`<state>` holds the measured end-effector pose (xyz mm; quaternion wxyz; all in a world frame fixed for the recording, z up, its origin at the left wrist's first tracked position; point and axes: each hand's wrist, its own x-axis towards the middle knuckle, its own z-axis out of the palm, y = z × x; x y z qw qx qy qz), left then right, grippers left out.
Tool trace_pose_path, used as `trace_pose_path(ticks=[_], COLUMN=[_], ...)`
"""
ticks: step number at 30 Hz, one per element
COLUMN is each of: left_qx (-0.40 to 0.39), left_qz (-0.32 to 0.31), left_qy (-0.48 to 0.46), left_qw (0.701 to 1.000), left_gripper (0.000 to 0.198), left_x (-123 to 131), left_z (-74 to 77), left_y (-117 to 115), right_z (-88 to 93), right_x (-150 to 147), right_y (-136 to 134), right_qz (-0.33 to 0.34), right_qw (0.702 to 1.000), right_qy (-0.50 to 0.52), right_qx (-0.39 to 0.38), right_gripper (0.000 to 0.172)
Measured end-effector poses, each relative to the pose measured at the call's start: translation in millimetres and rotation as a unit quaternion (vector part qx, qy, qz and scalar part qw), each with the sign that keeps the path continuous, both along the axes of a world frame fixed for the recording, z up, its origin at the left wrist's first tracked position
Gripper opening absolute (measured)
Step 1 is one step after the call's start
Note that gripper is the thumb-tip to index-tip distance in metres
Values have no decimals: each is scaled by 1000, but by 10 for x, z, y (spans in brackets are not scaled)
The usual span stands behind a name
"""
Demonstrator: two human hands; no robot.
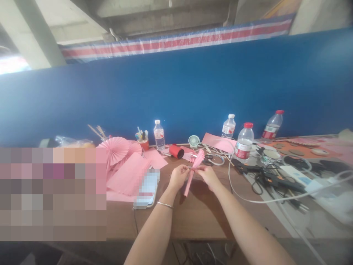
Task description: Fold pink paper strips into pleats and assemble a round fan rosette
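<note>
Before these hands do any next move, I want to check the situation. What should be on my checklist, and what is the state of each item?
1. Right hand on the folded pink paper: ok, fingers at its middle.
2. Left hand at the same spot: ok, though its exact grip is hidden.
3. Both paper ends equally narrow: not ok, the upper end spreads wider.
4. Something tied around the middle: cannot tell, fingers cover it.
5. White cable not across the paper: ok, it runs to the right.
6. Red-capped bottle beyond the right hand closed: ok.
</note>
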<state>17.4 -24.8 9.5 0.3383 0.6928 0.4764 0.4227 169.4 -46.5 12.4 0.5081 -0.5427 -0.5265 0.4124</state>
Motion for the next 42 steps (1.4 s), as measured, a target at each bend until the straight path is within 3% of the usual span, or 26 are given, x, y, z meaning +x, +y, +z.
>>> trace_pose_path(ticks=[11,19,26,29,34,42], left_qx=[-16,1,-9,-35,-30,-26], left_qz=[-46,-30,-4,-2,-5,-4], left_qy=[-28,20,54,42,40,57], left_qw=[998,999,998,998,999,998], left_gripper=[23,21,28,31,32,32], left_x=[12,14,9,3,-18,-28], left_z=[39,111,-38,-83,-83,-101], left_y=[-39,-42,113,159,159,146], right_z=[51,51,36,12,21,40], right_x=[1,-11,-22,-15,-14,-18], right_y=[-21,-43,-5,17,-25,-79], right_qz=[11,57,78,73,0,-18], right_qw=[1000,998,996,995,972,949], right_qy=[21,30,39,-28,-193,-268], right_qx=[-16,-2,15,58,132,163], right_gripper=[19,20,25,26,23,23])
